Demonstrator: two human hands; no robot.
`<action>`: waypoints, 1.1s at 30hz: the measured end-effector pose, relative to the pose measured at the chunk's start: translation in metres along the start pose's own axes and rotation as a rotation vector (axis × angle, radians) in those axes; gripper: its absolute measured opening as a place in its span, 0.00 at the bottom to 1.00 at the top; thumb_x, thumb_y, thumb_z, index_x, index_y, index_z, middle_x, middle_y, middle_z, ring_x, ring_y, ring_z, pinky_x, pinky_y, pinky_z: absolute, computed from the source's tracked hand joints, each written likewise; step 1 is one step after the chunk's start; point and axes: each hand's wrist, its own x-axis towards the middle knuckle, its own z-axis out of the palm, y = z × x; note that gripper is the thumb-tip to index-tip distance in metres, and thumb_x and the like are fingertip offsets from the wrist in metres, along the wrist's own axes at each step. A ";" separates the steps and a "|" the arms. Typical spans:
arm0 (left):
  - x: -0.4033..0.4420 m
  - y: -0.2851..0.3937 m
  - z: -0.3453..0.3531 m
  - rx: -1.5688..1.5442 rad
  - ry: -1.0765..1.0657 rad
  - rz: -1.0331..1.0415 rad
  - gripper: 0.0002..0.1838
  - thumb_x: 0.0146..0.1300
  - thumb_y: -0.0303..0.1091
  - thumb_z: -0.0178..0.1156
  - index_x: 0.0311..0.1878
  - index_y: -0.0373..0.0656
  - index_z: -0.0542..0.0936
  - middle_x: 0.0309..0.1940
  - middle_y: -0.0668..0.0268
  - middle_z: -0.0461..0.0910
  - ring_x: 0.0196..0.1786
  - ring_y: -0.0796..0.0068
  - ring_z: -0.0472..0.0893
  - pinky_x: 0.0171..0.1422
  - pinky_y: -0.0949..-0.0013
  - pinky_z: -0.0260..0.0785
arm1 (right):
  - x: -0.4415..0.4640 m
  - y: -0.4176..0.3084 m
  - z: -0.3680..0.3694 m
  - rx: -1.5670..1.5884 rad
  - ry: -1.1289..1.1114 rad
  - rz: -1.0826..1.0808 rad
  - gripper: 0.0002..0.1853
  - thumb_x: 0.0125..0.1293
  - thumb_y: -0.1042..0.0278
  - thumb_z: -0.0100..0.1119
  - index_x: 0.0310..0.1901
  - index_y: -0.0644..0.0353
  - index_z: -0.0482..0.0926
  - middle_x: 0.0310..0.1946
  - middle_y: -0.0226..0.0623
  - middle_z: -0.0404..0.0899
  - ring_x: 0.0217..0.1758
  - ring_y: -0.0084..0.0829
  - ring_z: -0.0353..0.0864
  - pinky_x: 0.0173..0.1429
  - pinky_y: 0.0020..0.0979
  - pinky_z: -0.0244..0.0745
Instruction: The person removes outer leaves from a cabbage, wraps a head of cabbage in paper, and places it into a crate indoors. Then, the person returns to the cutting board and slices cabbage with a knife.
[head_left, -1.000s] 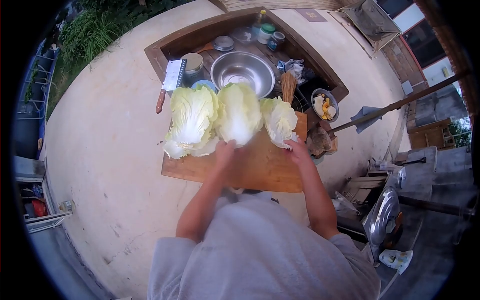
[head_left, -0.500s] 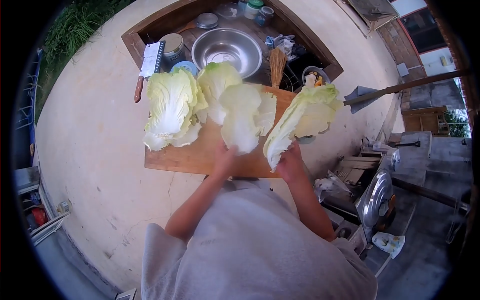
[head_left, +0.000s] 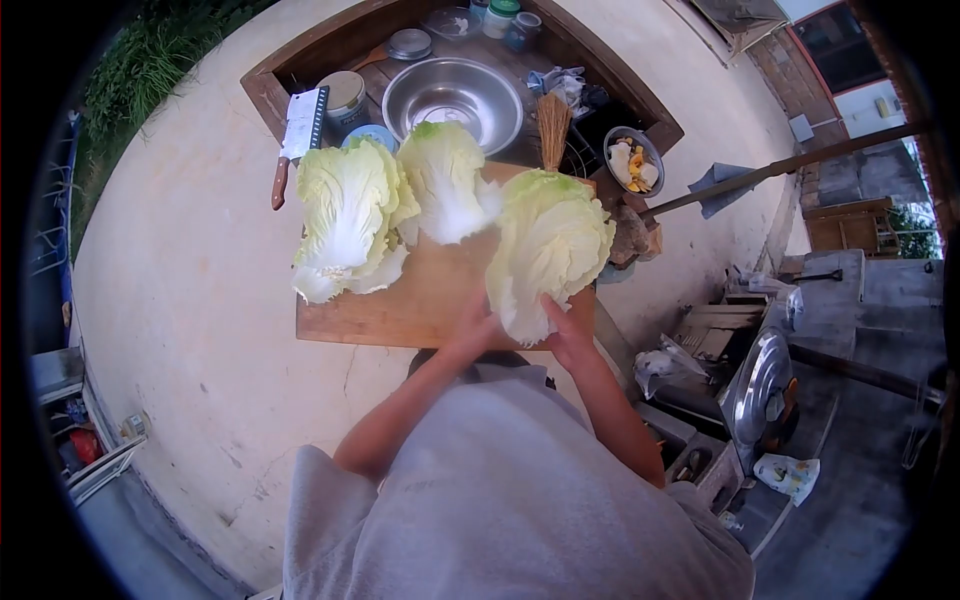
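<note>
Cleaver (head_left: 301,128) and metal basin (head_left: 497,98) beyond cabbage leaves (head_left: 442,180)

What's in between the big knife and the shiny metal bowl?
In the head view, a can stands between the knife and the bowl, with something blue peeking out beside it.

A person in a gray shirt (head_left: 510,480) gripped overlapping napa cabbage leaves (head_left: 550,240) outdoors, the right hand (head_left: 568,335) with its thumb across their base and the left hand (head_left: 482,322) at their lower left edge, its fingers partly hidden. On the wooden cutting board (head_left: 420,300), a single leaf (head_left: 445,185) lay beside a layered leaf pile (head_left: 350,215). Beyond, a metal basin (head_left: 453,85) stood on the rimmed wooden tabletop (head_left: 300,50), between a cleaver (head_left: 303,125) at left and a straw whisk (head_left: 553,130) at right, near a bowl (head_left: 653,150) of yellow and white pieces.
</note>
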 end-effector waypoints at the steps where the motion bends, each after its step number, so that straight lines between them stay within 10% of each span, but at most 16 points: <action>1: 0.001 0.005 0.003 0.002 -0.040 -0.022 0.34 0.71 0.27 0.61 0.77 0.44 0.61 0.69 0.67 0.71 0.70 0.76 0.70 0.74 0.66 0.63 | 0.001 0.002 -0.003 0.136 -0.064 -0.011 0.30 0.69 0.67 0.64 0.70 0.58 0.65 0.60 0.36 0.77 0.60 0.34 0.80 0.62 0.38 0.79; 5: 0.003 0.030 -0.012 0.239 -0.323 -0.208 0.35 0.67 0.33 0.65 0.76 0.42 0.65 0.68 0.63 0.72 0.69 0.69 0.72 0.73 0.63 0.65 | 0.023 0.030 -0.046 0.423 -0.139 0.058 0.33 0.68 0.73 0.62 0.73 0.56 0.61 0.63 0.38 0.75 0.66 0.39 0.77 0.69 0.45 0.76; 9: 0.013 0.051 -0.034 -0.034 0.445 -0.126 0.23 0.67 0.35 0.65 0.62 0.37 0.76 0.52 0.62 0.80 0.54 0.74 0.80 0.62 0.72 0.72 | 0.036 0.045 -0.080 0.399 -0.033 -0.048 0.32 0.68 0.73 0.62 0.72 0.57 0.64 0.62 0.37 0.76 0.65 0.40 0.78 0.68 0.45 0.77; 14: 0.085 0.007 -0.103 -0.359 0.738 -0.118 0.14 0.68 0.34 0.66 0.51 0.37 0.78 0.39 0.66 0.82 0.40 0.75 0.82 0.45 0.71 0.77 | 0.049 0.046 -0.092 0.455 0.024 -0.042 0.31 0.68 0.74 0.62 0.71 0.57 0.66 0.62 0.36 0.77 0.65 0.39 0.78 0.67 0.43 0.77; 17: 0.137 -0.030 -0.113 0.059 0.940 -0.046 0.15 0.66 0.31 0.67 0.51 0.35 0.78 0.42 0.62 0.84 0.40 0.70 0.84 0.43 0.66 0.79 | 0.069 0.051 -0.098 0.431 0.006 0.010 0.32 0.67 0.75 0.63 0.72 0.57 0.65 0.63 0.36 0.76 0.65 0.38 0.78 0.67 0.42 0.76; 33: 0.041 0.143 -0.066 0.255 0.441 0.033 0.19 0.67 0.22 0.62 0.61 0.31 0.76 0.47 0.59 0.85 0.41 0.74 0.86 0.47 0.69 0.80 | 0.079 0.045 -0.101 0.291 -0.086 0.004 0.35 0.68 0.79 0.60 0.75 0.55 0.60 0.68 0.38 0.71 0.69 0.41 0.73 0.71 0.45 0.73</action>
